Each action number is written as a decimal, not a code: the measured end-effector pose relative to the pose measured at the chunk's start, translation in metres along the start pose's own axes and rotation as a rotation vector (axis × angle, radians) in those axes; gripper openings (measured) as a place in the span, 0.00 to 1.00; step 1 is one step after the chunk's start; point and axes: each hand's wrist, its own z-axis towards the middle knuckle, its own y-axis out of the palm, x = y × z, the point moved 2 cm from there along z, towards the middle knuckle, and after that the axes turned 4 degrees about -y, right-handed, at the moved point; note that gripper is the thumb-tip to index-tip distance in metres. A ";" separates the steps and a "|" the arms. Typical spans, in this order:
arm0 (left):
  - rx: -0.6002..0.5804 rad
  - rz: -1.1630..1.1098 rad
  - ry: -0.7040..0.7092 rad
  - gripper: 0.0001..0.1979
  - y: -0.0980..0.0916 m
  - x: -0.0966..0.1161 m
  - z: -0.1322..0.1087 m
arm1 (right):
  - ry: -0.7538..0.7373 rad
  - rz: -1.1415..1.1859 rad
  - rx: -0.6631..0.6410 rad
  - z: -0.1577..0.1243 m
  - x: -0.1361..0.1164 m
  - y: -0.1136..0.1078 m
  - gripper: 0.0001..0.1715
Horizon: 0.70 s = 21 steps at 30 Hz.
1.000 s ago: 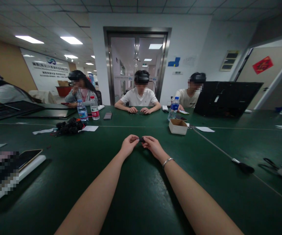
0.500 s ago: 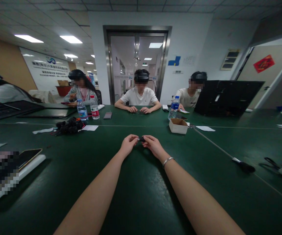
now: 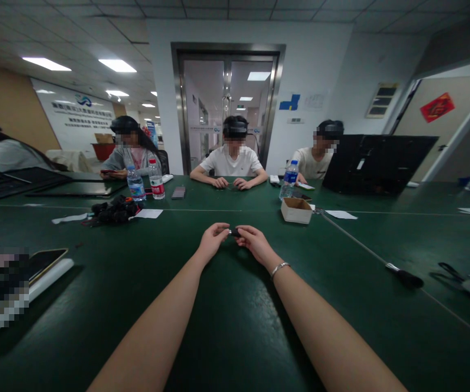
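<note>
Both my arms reach out over the dark green table (image 3: 235,326). My left hand (image 3: 212,239) and my right hand (image 3: 255,242) meet at the middle, fingers pinched on a small black object (image 3: 234,232) held between them just above the tabletop. A silver bracelet (image 3: 279,268) sits on my right wrist. What the small object is cannot be made out.
A small cardboard box (image 3: 296,210) stands ahead right. A heap of black parts (image 3: 115,211) lies ahead left, with two water bottles (image 3: 146,182) behind. A phone (image 3: 47,258) lies at the left edge, scissors (image 3: 453,269) and a black tool (image 3: 404,276) right. Several people sit across.
</note>
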 end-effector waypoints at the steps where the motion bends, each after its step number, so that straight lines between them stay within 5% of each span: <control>1: 0.002 0.011 -0.030 0.14 0.000 -0.001 0.000 | -0.004 -0.013 -0.021 0.000 0.000 0.000 0.18; 7: -0.023 0.052 -0.107 0.22 0.005 -0.002 0.000 | -0.016 -0.032 -0.081 -0.001 -0.001 0.002 0.18; 12: -0.013 -0.016 -0.137 0.19 0.007 -0.003 0.001 | 0.011 0.038 -0.015 0.001 0.000 -0.001 0.16; 15: -0.015 0.046 -0.106 0.16 0.005 -0.005 0.002 | 0.008 0.048 -0.026 0.000 -0.001 -0.001 0.15; 21: 0.041 0.283 -0.096 0.27 0.003 -0.005 -0.001 | 0.010 0.010 -0.069 -0.002 -0.003 0.001 0.17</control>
